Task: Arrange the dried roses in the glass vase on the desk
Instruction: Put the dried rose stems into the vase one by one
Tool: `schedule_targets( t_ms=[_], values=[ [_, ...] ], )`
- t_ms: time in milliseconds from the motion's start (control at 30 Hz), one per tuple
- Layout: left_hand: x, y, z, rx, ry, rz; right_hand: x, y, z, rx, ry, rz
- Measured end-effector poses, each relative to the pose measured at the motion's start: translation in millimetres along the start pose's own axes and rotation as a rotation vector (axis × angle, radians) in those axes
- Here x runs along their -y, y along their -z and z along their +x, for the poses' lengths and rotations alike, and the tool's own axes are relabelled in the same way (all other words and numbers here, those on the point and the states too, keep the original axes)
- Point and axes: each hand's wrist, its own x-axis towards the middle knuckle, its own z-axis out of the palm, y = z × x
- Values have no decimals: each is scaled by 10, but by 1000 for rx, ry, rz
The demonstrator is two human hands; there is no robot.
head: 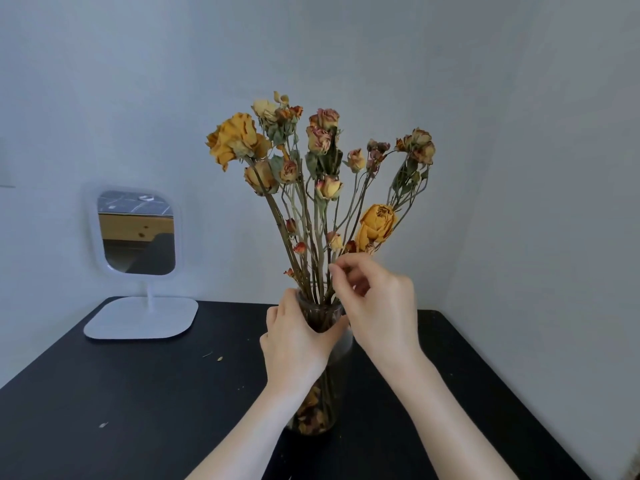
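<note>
Head view, nearest first: two bare forearms are seen rising from the lower edge over the black desk (138, 393). The glass vase (318, 410) is stood upright at the middle of the desk, with loose petals gathered in its bottom. Its neck is gripped by the left hand (294, 337), fingers curled round the glass. Just above the rim, one thin stem is pinched between thumb and fingertips of the right hand (377, 306). The dried roses (311, 174) are fanned out above, all stems held in the vase, one large yellow head hanging low beside the right hand. A few crumbs (219, 358) are scattered on the desk to the left. Farther back, a white standing mirror (138, 233) is set near the wall.

Brittleness is judged the main risk: a stem could be snapped or a head shed if the pinched stem is pulled hard or twisted. The vase could be tipped if the steadying grip is loosened while stems are levered sideways.
</note>
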Motion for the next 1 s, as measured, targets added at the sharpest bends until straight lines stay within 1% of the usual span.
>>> schedule_targets(
  t_ms=[100,200,267,367,433,500,600,667,767,900,967,1000],
  values=[
    [-8,-1,-2,-10,-7,3,21,-66,-7,6,-52,-69],
    [9,-20,6,-27,-18,6,46,-108,-24,23,-64,-142],
    [26,-29,12,-37,-27,1,60,-130,-30,27,-51,-193],
    [41,-37,14,-49,-47,-8,61,-137,-34,21,18,-270],
    [53,-34,19,-54,-62,-14,46,-125,-43,89,13,-307],
    [62,-25,21,-41,-76,-22,13,-90,-66,133,12,-280],
    [90,2,36,-6,-96,-42,-1,17,-146,121,73,-205],
    [129,32,57,33,-125,-71,-42,96,-230,127,81,-153],
    [173,106,103,159,-145,-134,-146,221,-347,191,-5,-100],
    [171,295,114,378,-100,-216,-316,280,-395,276,-225,-41],
    [193,407,117,439,-72,-266,-371,279,-366,328,-341,49],
    [198,463,128,434,-60,-293,-382,275,-340,381,-407,124]
  ],
)
